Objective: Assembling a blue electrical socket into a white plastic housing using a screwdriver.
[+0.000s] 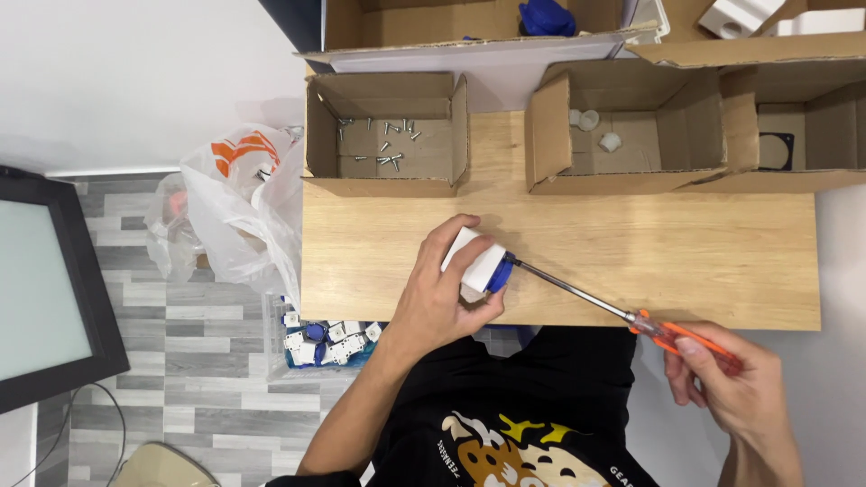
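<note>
Orange-handled screwdriver point(622, 314) is running leftward and slightly away from the gripping right hand point(735, 388); its tip is meeting the white-and-blue part point(480, 263) the left hand point(442, 302) is clutching.

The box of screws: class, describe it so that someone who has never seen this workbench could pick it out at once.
Start at the wooden board where the left hand holds a small white and blue part. Along its far edge stands a row of open cardboard boxes; take the leftmost one, next to the white plastic bag. It alone has loose metal screws scattered on its floor, while its neighbour holds a few small white pieces.
</note>
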